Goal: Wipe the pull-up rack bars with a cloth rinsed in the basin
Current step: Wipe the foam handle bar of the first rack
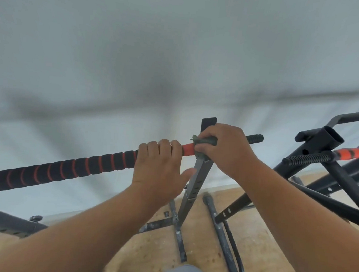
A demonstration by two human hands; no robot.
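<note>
Green cloth [203, 142] sits bunched in the right hand [226, 152], whose grip wraps it around the bar [100, 164] above the grey upright post [196, 179]. Beside it, the left hand [159, 168] curls its fingers over the bar's foam padding.

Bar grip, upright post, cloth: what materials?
Bar grip: looks like black foam with orange rings, matte, ribbed. Upright post: likely painted steel, square tube with punched holes, grey, scuffed. Cloth: dark green fabric, crumpled under the right hand; weave too blurred.
</note>
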